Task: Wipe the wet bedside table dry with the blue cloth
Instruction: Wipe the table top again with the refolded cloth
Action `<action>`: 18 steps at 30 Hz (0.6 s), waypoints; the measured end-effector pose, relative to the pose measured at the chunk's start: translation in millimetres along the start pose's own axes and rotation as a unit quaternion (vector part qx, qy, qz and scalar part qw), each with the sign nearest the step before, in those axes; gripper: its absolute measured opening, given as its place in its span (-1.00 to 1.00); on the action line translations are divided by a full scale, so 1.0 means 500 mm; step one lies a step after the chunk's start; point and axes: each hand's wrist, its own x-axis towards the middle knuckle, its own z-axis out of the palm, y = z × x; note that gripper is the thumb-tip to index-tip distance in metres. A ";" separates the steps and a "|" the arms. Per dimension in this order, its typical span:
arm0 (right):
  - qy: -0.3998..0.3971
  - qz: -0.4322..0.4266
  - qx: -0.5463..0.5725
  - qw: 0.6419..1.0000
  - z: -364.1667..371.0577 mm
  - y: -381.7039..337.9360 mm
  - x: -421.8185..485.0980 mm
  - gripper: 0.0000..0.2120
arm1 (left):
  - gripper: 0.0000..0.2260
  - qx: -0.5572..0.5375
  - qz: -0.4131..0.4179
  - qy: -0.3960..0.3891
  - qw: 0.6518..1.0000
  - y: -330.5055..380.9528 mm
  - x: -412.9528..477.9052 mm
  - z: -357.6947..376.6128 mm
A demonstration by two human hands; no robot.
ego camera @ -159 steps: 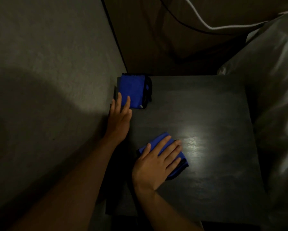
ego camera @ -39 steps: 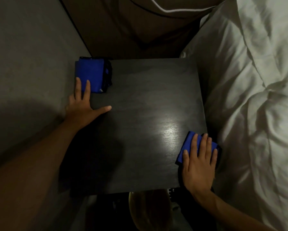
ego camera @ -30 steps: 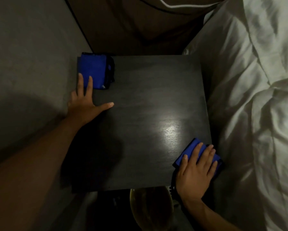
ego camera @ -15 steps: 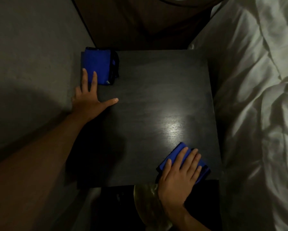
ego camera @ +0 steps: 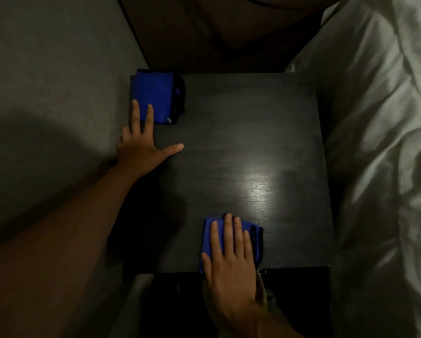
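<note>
Blue cloth point(ego camera: 229, 236): folded into a compact pad with a dark edge on its right side, lying flat at the near edge of the surface, right of centre. Bedside table point(ego camera: 241, 123): square, dark wood-grain surface, level, with a bright glossy reflection just beyond the cloth. Whether moisture remains on the surface cannot be determined.

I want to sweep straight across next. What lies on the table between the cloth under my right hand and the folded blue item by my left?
Head view: only bare dark tabletop between cloth and folded blue item.
</note>
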 end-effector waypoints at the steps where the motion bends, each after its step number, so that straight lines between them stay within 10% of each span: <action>1: -0.007 -0.027 -0.001 1.000 0.002 -0.014 0.005 -0.32 | 0.03 0.000 0.001 0.001 1.000 -0.001 0.000 0.000; 18: -0.090 -0.225 0.026 0.970 -0.019 -0.226 0.122 -0.37 | 0.05 0.003 0.005 -0.003 1.000 -0.013 0.013 0.008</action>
